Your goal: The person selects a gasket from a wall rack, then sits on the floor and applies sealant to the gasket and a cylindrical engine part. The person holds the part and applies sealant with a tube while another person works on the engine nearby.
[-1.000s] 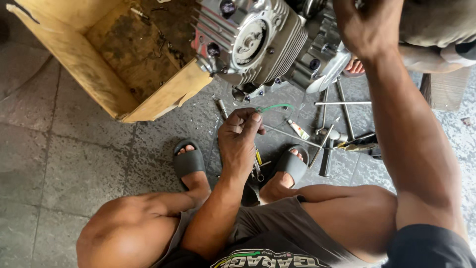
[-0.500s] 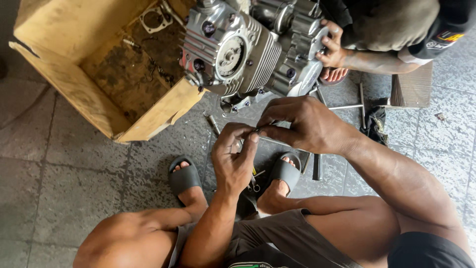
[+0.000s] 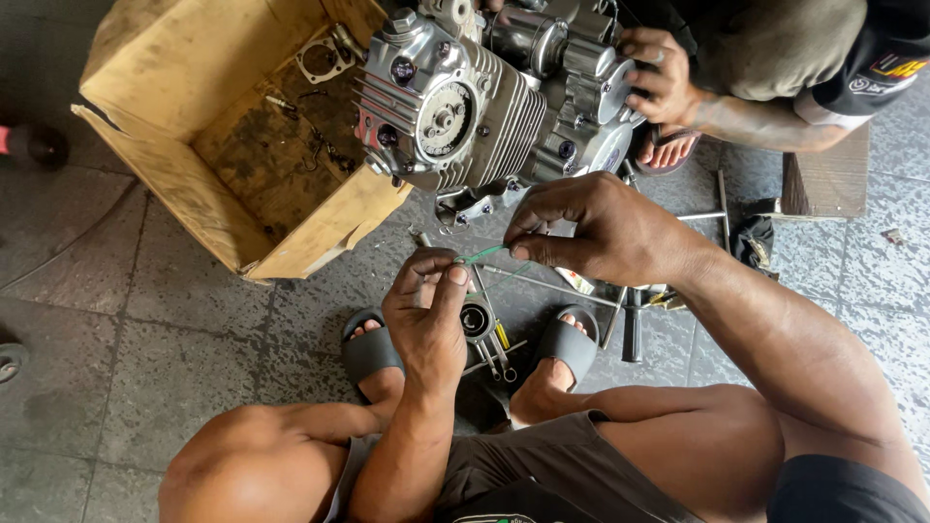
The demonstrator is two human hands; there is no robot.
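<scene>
A squatting person's left hand [image 3: 424, 312] and right hand [image 3: 599, 230] meet over a grey tiled floor [image 3: 145, 320], both pinched shut on a thin green strip [image 3: 481, 255] stretched between the fingertips; the strip hangs in the air just below a silver engine [image 3: 484, 107], clear of it, with the open gap between the knees beneath; the engine's ribbed metal fins and round side cover shine, its left edge overlapping the corner of a worn cardboard box [image 3: 184, 107] whose stained bottom holds a flat gasket [image 3: 318, 58] and small bits; a second person's hand [image 3: 659, 77] rests on the engine's right side; long steel tools [image 3: 620, 310] lie scattered on the tiles beside the right foot, crowding that side; grey rubber sandals [image 3: 370, 349] frame a round metal part [image 3: 476, 320] on the floor; the tiles left of the box lie open.
</scene>
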